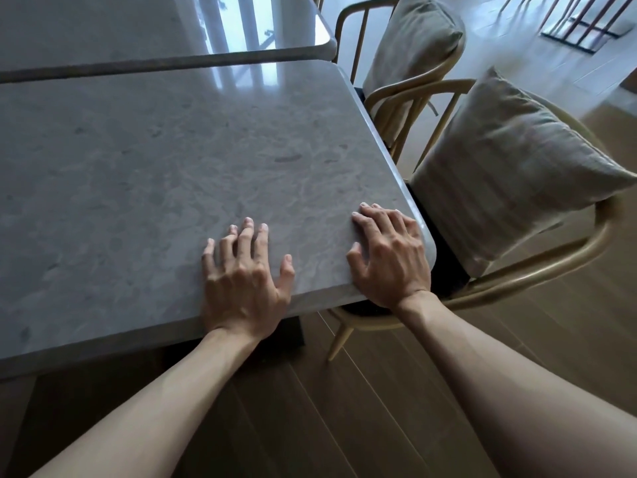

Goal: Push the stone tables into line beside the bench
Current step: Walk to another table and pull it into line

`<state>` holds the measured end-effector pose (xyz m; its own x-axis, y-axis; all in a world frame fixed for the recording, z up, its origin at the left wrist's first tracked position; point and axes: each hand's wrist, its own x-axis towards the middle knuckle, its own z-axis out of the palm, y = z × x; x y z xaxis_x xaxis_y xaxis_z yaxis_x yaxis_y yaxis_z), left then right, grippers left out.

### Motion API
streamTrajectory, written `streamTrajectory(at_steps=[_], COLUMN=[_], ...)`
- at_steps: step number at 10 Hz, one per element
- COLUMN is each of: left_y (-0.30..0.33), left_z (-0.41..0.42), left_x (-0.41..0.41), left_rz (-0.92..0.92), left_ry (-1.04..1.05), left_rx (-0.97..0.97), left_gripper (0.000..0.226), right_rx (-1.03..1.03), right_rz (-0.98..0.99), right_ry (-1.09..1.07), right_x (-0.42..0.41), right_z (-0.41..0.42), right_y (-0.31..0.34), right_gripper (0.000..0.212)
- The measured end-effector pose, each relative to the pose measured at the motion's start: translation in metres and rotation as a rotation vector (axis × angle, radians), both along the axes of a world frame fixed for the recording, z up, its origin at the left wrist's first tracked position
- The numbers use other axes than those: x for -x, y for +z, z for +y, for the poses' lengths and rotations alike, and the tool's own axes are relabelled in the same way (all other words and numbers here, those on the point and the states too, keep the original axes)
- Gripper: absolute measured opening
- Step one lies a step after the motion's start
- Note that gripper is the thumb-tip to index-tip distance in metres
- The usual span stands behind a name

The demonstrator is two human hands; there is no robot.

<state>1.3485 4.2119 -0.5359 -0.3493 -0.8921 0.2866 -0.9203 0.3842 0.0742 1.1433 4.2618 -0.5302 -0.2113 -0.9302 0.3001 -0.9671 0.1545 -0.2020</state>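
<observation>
A grey stone table [165, 160] fills the left and middle of the head view, its near edge running in front of me. A second stone table [120, 25] stands just behind it, with a narrow dark gap between the two tops. My left hand [243, 281] lies palm down on the near table's top at its front edge, fingers spread. My right hand [391, 257] rests flat on the same top at its rounded front right corner. Neither hand holds anything. No bench is in view.
Two wooden armchairs stand tight against the tables' right side, the near chair [537, 270] with a grey cushion [510, 174], the far chair [379, 39] with another cushion [413, 46]. Dark wood floor [344, 408] lies below me.
</observation>
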Motion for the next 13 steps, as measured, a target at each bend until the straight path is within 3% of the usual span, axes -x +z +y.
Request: streamTrajectory(at_steps=[12, 13], left_y=[-0.002, 0.003], left_z=[-0.007, -0.006], left_x=[0.018, 0.014], left_rz=[0.041, 0.034], left_ry=[0.015, 0.012], left_rx=[-0.03, -0.124], left_gripper=[0.065, 0.066], right_rx=[0.052, -0.081], right_rz=[0.002, -0.051], right_ry=[0.034, 0.016], right_x=[0.023, 0.014], right_z=[-0.017, -0.013], right_y=[-0.009, 0.004], right_gripper=[0.05, 0.054])
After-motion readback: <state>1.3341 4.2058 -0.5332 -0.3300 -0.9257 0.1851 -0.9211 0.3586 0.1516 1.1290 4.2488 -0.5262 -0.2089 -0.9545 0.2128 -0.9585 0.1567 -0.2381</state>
